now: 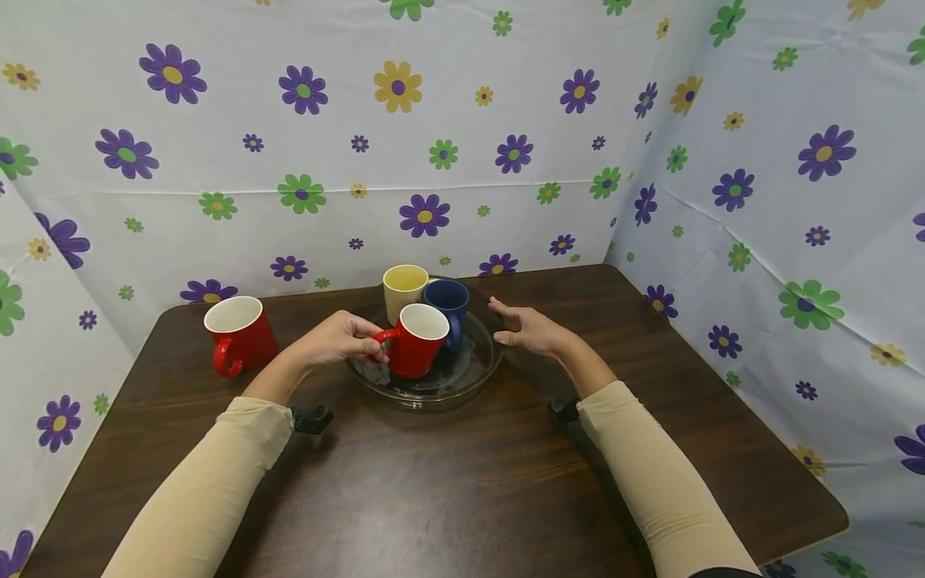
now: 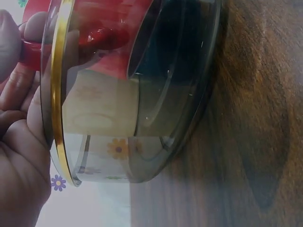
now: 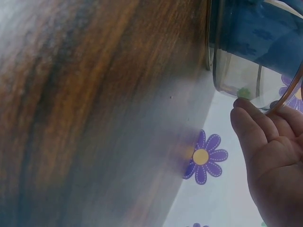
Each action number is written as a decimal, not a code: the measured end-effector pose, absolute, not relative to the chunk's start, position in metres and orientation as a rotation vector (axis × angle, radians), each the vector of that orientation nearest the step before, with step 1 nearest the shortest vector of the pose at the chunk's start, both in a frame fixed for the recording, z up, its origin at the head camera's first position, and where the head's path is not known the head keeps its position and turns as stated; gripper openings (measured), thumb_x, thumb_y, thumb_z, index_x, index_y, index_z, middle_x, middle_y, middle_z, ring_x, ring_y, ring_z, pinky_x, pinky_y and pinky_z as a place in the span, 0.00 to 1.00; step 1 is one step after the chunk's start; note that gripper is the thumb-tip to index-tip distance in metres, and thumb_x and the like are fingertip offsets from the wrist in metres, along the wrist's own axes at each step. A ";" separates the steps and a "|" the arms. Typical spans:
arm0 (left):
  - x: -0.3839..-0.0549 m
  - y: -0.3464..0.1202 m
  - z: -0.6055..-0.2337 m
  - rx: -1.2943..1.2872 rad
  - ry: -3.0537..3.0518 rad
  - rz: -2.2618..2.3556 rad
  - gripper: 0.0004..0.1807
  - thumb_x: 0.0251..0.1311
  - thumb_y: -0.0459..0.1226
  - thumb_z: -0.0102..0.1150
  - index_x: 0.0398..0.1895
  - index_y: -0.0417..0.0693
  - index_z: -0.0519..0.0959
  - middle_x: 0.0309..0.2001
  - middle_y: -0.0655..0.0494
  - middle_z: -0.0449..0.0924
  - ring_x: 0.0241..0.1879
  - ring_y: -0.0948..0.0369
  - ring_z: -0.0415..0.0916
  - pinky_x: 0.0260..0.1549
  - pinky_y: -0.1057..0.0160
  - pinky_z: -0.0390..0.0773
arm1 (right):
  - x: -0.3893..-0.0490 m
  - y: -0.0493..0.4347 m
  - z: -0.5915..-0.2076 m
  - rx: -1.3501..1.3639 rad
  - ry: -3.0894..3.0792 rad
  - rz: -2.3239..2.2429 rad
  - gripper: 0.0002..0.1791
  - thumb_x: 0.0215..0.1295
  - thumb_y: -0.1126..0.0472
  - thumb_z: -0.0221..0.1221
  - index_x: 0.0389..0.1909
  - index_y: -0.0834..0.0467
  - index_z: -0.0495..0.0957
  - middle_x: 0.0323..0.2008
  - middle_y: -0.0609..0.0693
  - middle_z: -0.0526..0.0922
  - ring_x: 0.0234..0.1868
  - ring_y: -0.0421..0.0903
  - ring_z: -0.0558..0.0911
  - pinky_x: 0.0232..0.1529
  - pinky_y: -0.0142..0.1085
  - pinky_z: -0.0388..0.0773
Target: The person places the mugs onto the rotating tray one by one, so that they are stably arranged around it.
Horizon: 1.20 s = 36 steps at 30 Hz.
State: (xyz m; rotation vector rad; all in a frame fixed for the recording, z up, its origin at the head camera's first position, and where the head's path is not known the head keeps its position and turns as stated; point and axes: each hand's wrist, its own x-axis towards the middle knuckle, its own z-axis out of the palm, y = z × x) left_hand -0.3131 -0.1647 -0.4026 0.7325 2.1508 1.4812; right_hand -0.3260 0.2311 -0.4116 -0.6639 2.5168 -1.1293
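Note:
My left hand point(image 1: 345, 339) pinches the handle of a red mug point(image 1: 413, 347) with a white inside. The mug is within a clear glass bowl point(image 1: 419, 399), its base resting on or just above the bottom; I cannot tell which. Behind it in the bowl stand a pale yellow mug point(image 1: 402, 299) and a dark blue mug point(image 1: 450, 299). In the left wrist view the bowl's rim point(image 2: 59, 85) passes close by my fingers. At the bowl's right side is my right hand point(image 1: 535, 329), fingers extended. Its fingertips point(image 3: 242, 105) are at the bowl's wall, perhaps touching.
A second red mug point(image 1: 244, 341) stands at the table's back left, its handle towards the front. The dark wooden table point(image 1: 405, 490) meets a white flowered cloth point(image 1: 325, 152) at the back and sides.

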 end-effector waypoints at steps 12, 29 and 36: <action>-0.312 -0.165 -0.395 0.758 2.496 1.236 0.15 0.60 0.36 0.71 0.47 0.36 0.87 0.36 0.49 0.90 0.37 0.47 0.80 0.40 0.51 0.83 | -0.328 0.233 -0.410 -0.629 2.540 -1.078 0.42 0.73 0.58 0.60 0.81 0.57 0.48 0.81 0.54 0.46 0.80 0.59 0.48 0.75 0.56 0.56; -0.311 -0.159 -0.396 0.796 2.736 0.948 0.16 0.51 0.40 0.78 0.42 0.43 0.90 0.33 0.56 0.89 0.32 0.57 0.74 0.33 0.60 0.77 | -0.331 0.231 -0.411 -0.657 2.539 -1.075 0.41 0.73 0.60 0.60 0.80 0.60 0.50 0.81 0.55 0.45 0.79 0.59 0.49 0.75 0.55 0.57; -0.311 -0.153 -0.397 0.821 2.746 0.866 0.17 0.49 0.41 0.78 0.42 0.44 0.90 0.32 0.58 0.89 0.32 0.58 0.75 0.35 0.59 0.78 | -0.330 0.232 -0.411 -0.659 2.546 -1.064 0.42 0.73 0.60 0.59 0.80 0.59 0.49 0.81 0.55 0.46 0.79 0.59 0.49 0.75 0.55 0.57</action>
